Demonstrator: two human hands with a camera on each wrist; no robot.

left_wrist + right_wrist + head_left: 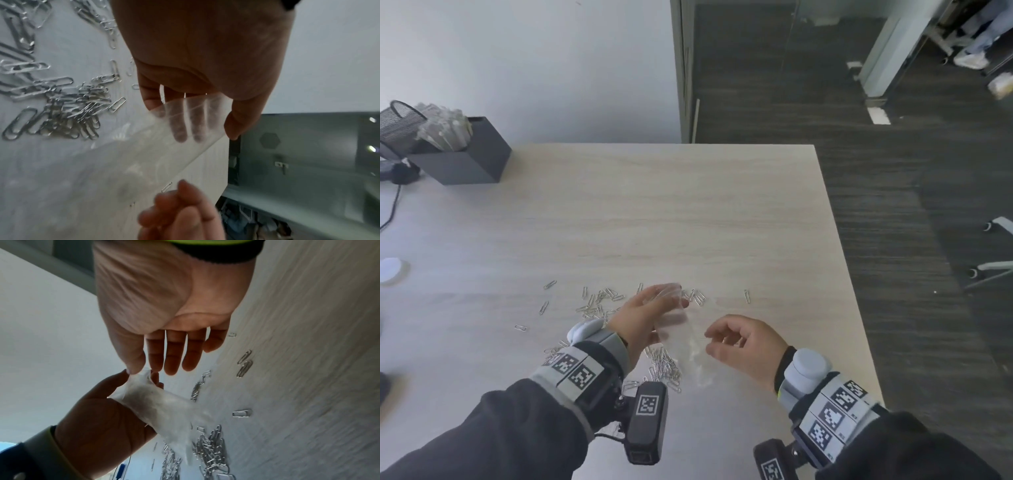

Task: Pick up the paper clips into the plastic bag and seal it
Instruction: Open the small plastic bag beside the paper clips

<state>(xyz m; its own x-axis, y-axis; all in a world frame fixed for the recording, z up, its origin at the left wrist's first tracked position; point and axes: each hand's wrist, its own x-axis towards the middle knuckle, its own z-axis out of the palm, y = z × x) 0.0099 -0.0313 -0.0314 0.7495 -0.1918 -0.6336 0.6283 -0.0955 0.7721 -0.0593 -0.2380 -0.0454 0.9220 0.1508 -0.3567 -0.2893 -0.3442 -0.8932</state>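
My left hand [654,313] grips the upper end of a clear plastic bag [690,342] a little above the table; in the left wrist view its fingers [180,129] show through the film of the bag [156,155]. My right hand [743,342] is at the bag's right edge, and in the right wrist view its thumb and forefinger [141,369] pinch a bunched corner of the bag [156,402]. Silver paper clips lie loose on the table in a scatter [599,301] behind my left hand and a pile [664,366] under the bag.
One paper clip [747,296] lies apart on the right. A black box [465,161] of white sticks and a mesh cup [399,123] stand at the back left, a white disc [390,270] at the left. The table's right edge [852,274] drops to dark floor.
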